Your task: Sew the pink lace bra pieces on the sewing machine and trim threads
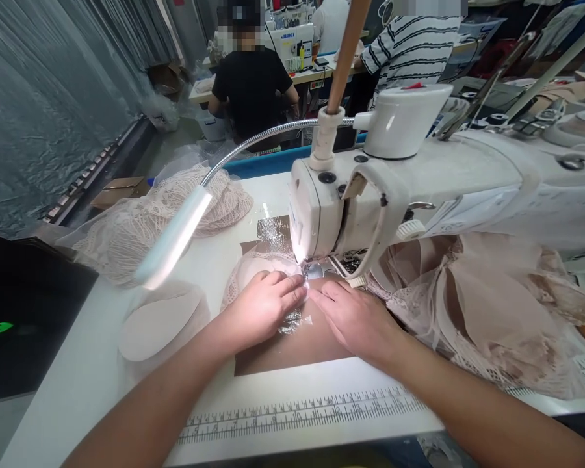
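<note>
A white sewing machine (pixel 316 208) stands over the table, its needle area lit by a lamp. Right at the needle lies a pale pink lace fabric piece (pixel 236 279), partly hidden by my hands. My left hand (pixel 268 305) presses on it from the left, fingers together and closed on the fabric near the presser foot. From the right, my right hand (pixel 353 315) holds the same piece's edge with its fingertips close together. Beneath both hands is a brown sheet (pixel 292 354) with shiny clear tape (pixel 290 323) on it.
Lace pieces (pixel 224 201) are stacked at the back left, behind a lamp head (pixel 175 237) on a bendy neck. An oval pale pad (pixel 158 325) lies left. Beige lace garments (pixel 497 292) are heaped right. A ruler strip (pixel 297 416) runs along the front. Two people sit beyond.
</note>
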`<state>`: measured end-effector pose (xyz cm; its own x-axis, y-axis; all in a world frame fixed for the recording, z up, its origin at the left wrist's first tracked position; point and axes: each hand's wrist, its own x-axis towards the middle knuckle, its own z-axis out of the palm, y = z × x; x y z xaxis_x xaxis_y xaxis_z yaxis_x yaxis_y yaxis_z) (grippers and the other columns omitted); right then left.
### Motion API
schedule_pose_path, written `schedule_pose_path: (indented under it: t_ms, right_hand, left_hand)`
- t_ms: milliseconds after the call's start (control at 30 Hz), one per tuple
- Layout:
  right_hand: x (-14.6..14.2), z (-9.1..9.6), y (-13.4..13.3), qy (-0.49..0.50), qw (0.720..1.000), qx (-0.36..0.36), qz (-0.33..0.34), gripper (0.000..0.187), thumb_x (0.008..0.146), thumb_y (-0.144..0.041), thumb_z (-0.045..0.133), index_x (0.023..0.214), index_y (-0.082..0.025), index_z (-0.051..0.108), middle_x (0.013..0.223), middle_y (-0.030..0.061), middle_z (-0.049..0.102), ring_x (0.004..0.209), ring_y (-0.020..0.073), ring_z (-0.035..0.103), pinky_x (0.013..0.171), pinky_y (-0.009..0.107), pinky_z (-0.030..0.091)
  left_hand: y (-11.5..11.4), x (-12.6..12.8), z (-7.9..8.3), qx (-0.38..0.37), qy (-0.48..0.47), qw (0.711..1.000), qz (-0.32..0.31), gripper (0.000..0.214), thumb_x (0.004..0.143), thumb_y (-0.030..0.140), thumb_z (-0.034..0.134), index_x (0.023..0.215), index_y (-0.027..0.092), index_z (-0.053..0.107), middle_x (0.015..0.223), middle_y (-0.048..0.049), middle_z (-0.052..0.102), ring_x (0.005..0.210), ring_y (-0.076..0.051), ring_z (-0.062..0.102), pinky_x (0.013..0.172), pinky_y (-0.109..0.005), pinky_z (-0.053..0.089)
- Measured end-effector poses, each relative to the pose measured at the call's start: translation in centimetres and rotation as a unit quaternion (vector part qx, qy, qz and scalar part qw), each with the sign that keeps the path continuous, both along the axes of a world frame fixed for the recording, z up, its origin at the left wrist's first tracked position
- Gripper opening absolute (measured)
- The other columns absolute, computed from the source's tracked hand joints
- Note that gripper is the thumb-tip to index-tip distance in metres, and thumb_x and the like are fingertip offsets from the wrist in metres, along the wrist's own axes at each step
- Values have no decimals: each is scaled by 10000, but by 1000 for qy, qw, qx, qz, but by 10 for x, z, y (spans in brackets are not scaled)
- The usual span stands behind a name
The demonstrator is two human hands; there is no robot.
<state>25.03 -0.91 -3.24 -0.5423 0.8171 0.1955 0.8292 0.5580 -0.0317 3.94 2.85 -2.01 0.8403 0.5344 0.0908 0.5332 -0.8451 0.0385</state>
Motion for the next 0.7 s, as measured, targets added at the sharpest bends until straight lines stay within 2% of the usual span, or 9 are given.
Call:
schedule_pose_path:
  t_ms: [267,500,700]
  right_hand:
    - [-5,3,8,-1,998,-43,-51,430,835,-95,464,1222,-207,616,823,35,639,582,135,500,475,273,298]
    - [-3,2,9,47,996,-54,-51,375,843,-127,450,1137,-225,659,802,26,633,559,116,478,495,250,306]
    - [-3,1,10,81,993,-65,-53,374,855,-132,440,1143,-231,658,802,26,648,621,126,532,538,233,342]
  left_hand:
    - [26,-3,-6,-8,-7,1000,4,392,908,166,451,1291,161,540,1336,-102,547,995,-239,517,839,-385,435]
    - [33,-5,-7,0,-19,1000,18,422,885,145,444,1296,157,537,1280,-120,583,909,-240,520,761,-383,433]
    - [34,-6,-9,7,-43,999,12,400,888,172,454,1278,170,543,1260,-126,588,1011,-257,517,826,-403,436]
